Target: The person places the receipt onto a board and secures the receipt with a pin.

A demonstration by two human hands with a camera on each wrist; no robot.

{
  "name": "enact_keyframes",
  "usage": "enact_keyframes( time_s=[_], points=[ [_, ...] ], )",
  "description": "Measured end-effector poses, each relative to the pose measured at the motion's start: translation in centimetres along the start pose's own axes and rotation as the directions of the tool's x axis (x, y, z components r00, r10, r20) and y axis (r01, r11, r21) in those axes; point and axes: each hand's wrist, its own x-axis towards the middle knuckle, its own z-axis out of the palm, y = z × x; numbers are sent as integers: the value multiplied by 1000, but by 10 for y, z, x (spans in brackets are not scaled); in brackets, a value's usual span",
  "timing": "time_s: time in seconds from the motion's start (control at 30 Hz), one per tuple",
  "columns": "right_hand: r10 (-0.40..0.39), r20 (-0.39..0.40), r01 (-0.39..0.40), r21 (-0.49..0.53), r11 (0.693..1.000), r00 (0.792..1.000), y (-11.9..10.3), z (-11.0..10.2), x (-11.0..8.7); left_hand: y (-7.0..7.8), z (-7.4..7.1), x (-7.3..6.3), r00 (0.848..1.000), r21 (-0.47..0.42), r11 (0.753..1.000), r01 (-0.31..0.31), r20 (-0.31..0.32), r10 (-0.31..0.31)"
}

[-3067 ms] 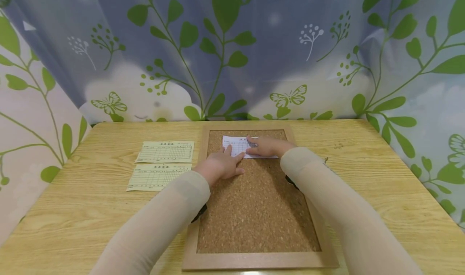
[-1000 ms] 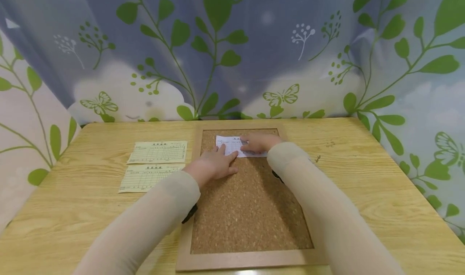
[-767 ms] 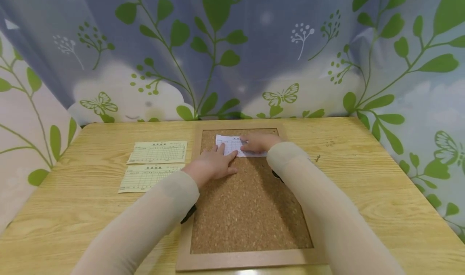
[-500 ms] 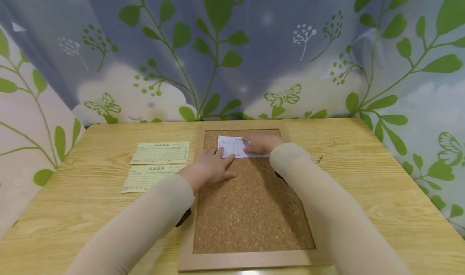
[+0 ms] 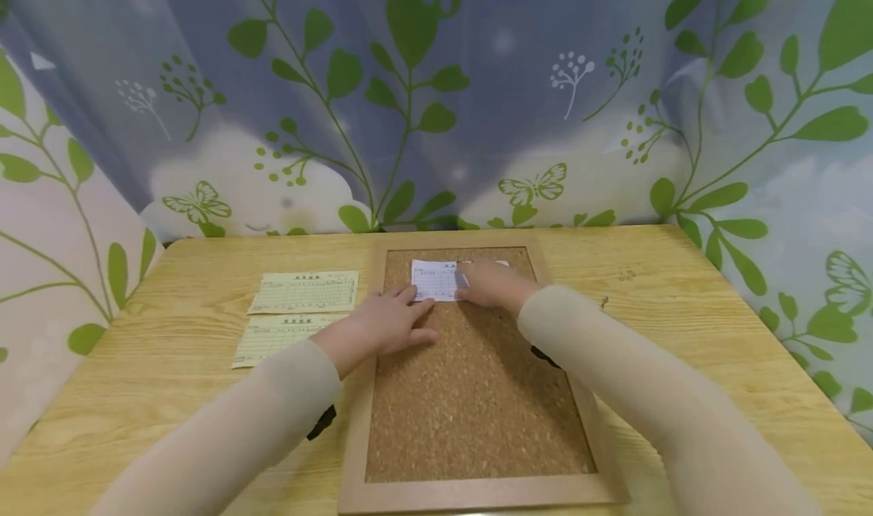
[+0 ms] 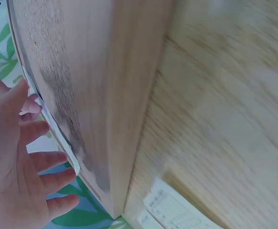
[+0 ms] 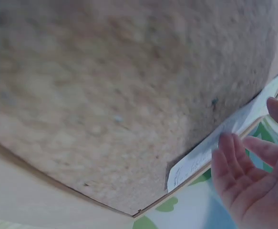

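Two yellow slips [image 5: 304, 292] beside corkboard [image 5: 477, 417] — right hand [image 5: 495, 283] partly hides white slip [image 5: 433, 281].

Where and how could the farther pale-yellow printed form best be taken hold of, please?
The farther form is probably best pinched at its left edge, with the left hand coming from the left: it lies flat and that edge is free, while the nearer form borders its near edge and the framed corkboard lies to its right.

White printed slip [image 5: 433, 283], yellow printed slips [image 5: 303, 292], illegible
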Motion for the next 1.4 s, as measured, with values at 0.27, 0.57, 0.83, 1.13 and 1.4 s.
enact_keyframes(
  time_s=[0.27, 0.57, 0.83, 1.13, 1.4],
  points=[
    [-26, -26, 27, 53, 998, 999, -6, 5, -9, -11, -1, -8, 997, -17, 1000, -26, -69, 24],
    [-61, -41, 63, 47, 997, 997, -18, 10, -14, -22, 2, -18, 996, -3, 1000, -28, -86, 28],
    [-84, -52, 85, 17, 996, 995, -28, 13, -15, -29, 5, -27, 995, -27, 1000, -15, -95, 12],
    [-137, -62, 137, 4, 991, 989, -47, 10, -18, -36, 7, -37, 993, -42, 999, -27, -117, 22],
    [-147, -61, 147, -3, 989, 987, -56, 12, -18, -40, 10, -42, 993, -28, 1000, -12, -116, 9]
  ],
)
